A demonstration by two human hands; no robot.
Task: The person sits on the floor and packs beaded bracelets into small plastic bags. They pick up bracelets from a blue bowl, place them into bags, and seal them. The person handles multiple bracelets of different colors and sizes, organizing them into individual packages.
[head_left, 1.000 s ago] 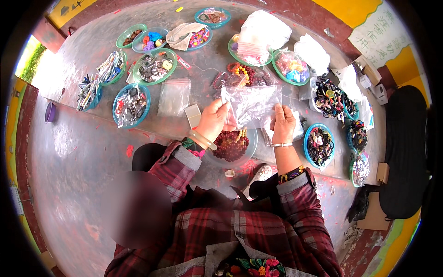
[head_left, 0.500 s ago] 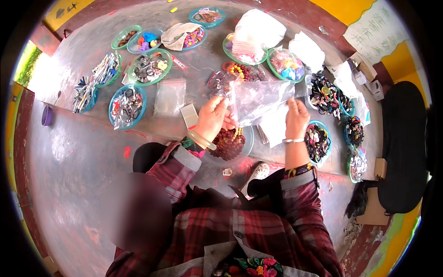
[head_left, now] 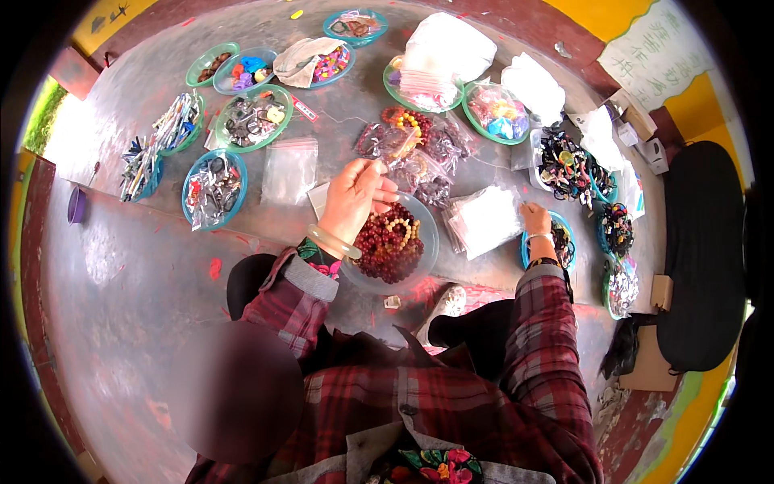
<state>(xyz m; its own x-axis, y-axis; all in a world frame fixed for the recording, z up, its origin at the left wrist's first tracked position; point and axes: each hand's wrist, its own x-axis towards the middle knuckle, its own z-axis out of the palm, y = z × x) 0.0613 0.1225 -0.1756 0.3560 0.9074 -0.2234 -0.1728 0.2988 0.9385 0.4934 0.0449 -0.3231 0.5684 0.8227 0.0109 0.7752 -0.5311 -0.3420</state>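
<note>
While the left hand point(head_left: 352, 198) pinches a small clear bag point(head_left: 401, 153) above the bowl of dark red beads point(head_left: 393, 242), the right hand point(head_left: 535, 219) rests unclenched on a stack of clear bags point(head_left: 484, 219); a loose pinch could drop the bag.

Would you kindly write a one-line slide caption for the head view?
Seated person's left hand holds a clear bag over a bead bowl; right hand reaches a blue dish.

A grey concrete floor point(head_left: 121, 266) with red paint flecks meets yellow wall point(head_left: 601, 12) edges, sunlight glaring at left
</note>
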